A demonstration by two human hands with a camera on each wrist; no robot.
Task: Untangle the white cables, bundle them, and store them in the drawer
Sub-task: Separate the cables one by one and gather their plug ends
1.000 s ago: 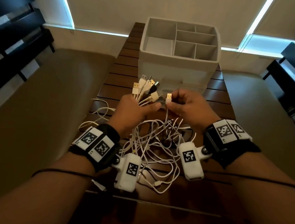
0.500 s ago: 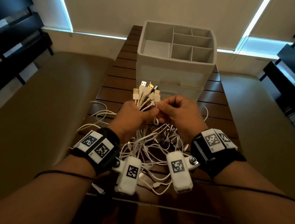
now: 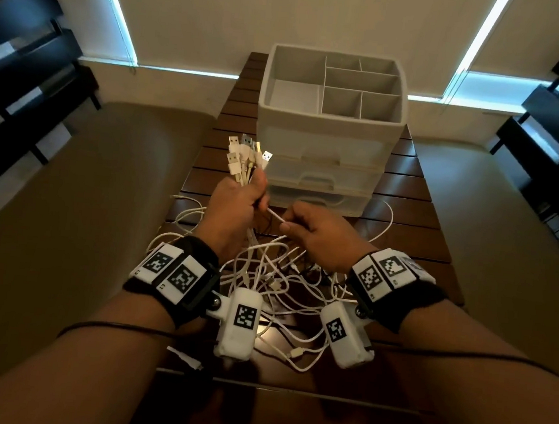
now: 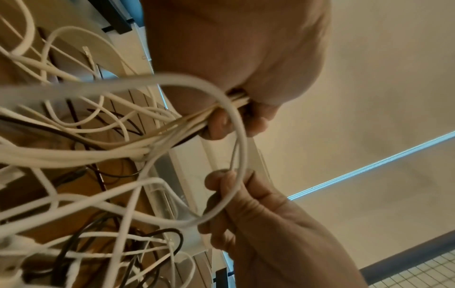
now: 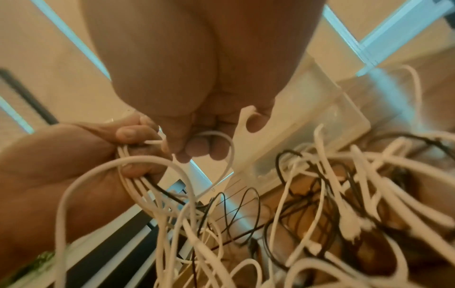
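left hand: left hand (image 3: 234, 208) fisted round a sheaf of thin white USB cables (image 3: 275, 279), flat metal plug ends (image 3: 246, 154) fanned up above the fist; left wrist view shows the strands entering the curled fingers (image 4: 216, 126)

right hand: right hand (image 3: 316, 235) pinching one single white strand (image 3: 276, 215) between thumb and forefinger, other fingers curled; right wrist view shows a small loop of it round the fingertips (image 5: 197, 150)

key relation: pinched strand runs taut and short, up-left from the right hand's pinch into the bottom of the left fist; hands near, not touching; right hand sits lower and to the right of the fist

cable axis: gathered ends stand roughly upright, tilted a bit away from the person; the rest hangs below both hands as a loose snarl on the dark slatted wooden table (image 3: 405, 189)

stray colours: a few thin black wires (image 5: 248, 204) mixed into the snarl

nearer hand: right hand nearer the tangle, judged best placed to draw the strand down and clear

store: white plastic drawer unit (image 3: 322, 168) with divided open tray on top, just behind the hands; drawers look closed

stage: judged still untangling; nothing bundled or stored

risk: pulling could tighten a knot lower down; crossings too dense to trace
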